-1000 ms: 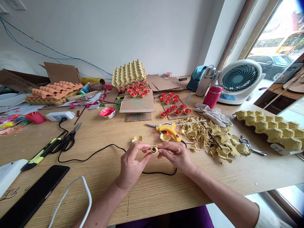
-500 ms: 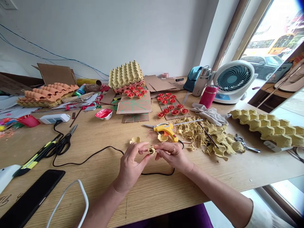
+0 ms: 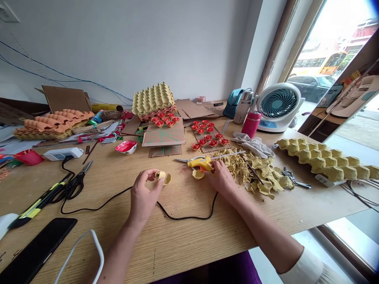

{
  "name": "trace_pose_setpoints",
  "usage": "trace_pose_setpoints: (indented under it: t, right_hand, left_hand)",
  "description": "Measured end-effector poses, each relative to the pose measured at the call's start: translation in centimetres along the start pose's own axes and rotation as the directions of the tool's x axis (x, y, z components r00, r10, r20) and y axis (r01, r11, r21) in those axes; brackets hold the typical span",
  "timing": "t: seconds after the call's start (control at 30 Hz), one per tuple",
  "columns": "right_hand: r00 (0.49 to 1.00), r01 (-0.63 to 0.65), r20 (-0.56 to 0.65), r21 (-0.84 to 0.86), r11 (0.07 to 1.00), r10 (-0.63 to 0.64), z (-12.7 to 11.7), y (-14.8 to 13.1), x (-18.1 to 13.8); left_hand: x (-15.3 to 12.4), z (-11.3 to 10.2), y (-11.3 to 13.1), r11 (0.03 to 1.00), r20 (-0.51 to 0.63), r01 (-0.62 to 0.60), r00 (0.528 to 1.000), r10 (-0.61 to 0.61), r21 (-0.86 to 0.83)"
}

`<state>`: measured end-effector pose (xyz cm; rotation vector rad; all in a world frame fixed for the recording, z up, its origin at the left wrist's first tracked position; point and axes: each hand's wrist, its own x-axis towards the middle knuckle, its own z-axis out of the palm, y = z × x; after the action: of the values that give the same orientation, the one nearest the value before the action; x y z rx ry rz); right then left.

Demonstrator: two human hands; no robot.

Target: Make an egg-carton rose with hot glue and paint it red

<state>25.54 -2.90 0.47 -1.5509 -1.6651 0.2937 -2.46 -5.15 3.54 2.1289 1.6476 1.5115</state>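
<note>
My left hand [image 3: 144, 192] pinches a small rolled yellow paper rose [image 3: 160, 174] just above the wooden table [image 3: 189, 232], right beside a flat yellow petal piece [image 3: 167, 179]. My right hand [image 3: 220, 177] has closed round the handle of the yellow glue gun [image 3: 199, 162], which lies on the table with its black cord [image 3: 183, 215] trailing toward me. A second yellow petal cup [image 3: 197, 174] sits under the gun. A heap of torn yellow egg-carton scraps [image 3: 260, 171] lies just right of that hand.
Red paper roses [image 3: 209, 136] sit on cardboard behind the gun. A yellow egg tray [image 3: 324, 157], a fan [image 3: 278, 104] and a red bottle [image 3: 251, 123] stand to the right. Scissors [image 3: 74, 183], a phone [image 3: 35, 252] and a white cable [image 3: 79, 248] lie at left.
My hands have parted. The left hand carried the rolled rose to the left by the petal piece, and the right hand let go of it and reached forward onto the glue gun.
</note>
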Motion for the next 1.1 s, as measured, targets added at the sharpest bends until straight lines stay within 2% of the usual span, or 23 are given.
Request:
trace_pose_setpoints:
  t: [0.1, 0.27, 0.4, 0.5, 0.57, 0.6, 0.67, 0.73, 0.8, 0.9, 1.0, 1.1]
  right_hand:
    - [0.997, -0.066, 0.037, -0.008, 0.998, 0.066, 0.6, 0.1, 0.1]
    - [0.985, -0.167, 0.057, 0.073, 0.983, 0.163, 0.4, -0.2, 0.6]
    - [0.979, -0.201, 0.075, 0.244, 0.949, 0.188, -0.6, -0.4, 1.0]
    - [0.974, -0.221, 0.138, 0.402, 0.889, 0.18, -1.5, -0.9, 1.0]
    - [0.961, -0.263, 0.214, 0.529, 0.807, 0.173, -2.2, -1.5, 0.9]
    - [0.949, -0.301, 0.27, 0.612, 0.731, 0.164, -2.5, -1.7, 0.8]
    - [0.911, -0.398, 0.394, 0.77, 0.498, 0.119, -3.0, -2.3, 0.5]
    - [0.881, -0.466, 0.468, 0.838, 0.283, 0.066, -3.3, -2.6, 0.3]
    - [0.872, -0.487, 0.489, 0.855, 0.177, 0.037, -3.4, -2.8, 0.2]
    - [0.875, -0.48, 0.484, 0.87, 0.111, -0.014, -3.7, -3.0, -0.1]
    - [0.894, -0.434, 0.444, 0.89, 0.139, -0.056, -4.2, -3.4, -0.3]
    - [0.911, -0.391, 0.406, 0.907, 0.158, -0.074, -4.7, -4.0, -0.4]
  left_hand:
    - [0.0, -0.1, -0.2, 0.999, -0.012, -0.02, 1.0, 0.021, 0.029]
    - [-0.6, 0.7, 0.3, 0.988, 0.064, -0.15, 0.987, 0.148, 0.037]
    - [-1.3, 1.4, 0.4, 0.972, 0.202, -0.22, 0.959, 0.2, 0.083]
    - [-1.7, 1.7, 0.7, 0.953, 0.332, -0.254, 0.924, 0.189, 0.163]
    - [-1.9, 1.8, 1.0, 0.941, 0.393, -0.259, 0.906, 0.159, 0.216]
    - [-2.0, 1.8, 1.1, 0.937, 0.413, -0.257, 0.9, 0.142, 0.237]
    - [-2.0, 2.0, 1.1, 0.932, 0.439, -0.245, 0.892, 0.109, 0.268]
    - [-2.0, 2.0, 1.1, 0.928, 0.452, -0.237, 0.888, 0.087, 0.286]
    - [-2.0, 2.0, 0.9, 0.927, 0.455, -0.233, 0.887, 0.08, 0.292]
    - [-1.9, 1.7, 0.6, 0.931, 0.44, -0.239, 0.893, 0.099, 0.276]
    - [-1.6, 1.3, 0.5, 0.94, 0.405, -0.249, 0.904, 0.139, 0.233]
    - [-1.2, 1.0, 0.3, 0.951, 0.323, -0.243, 0.931, 0.172, 0.194]
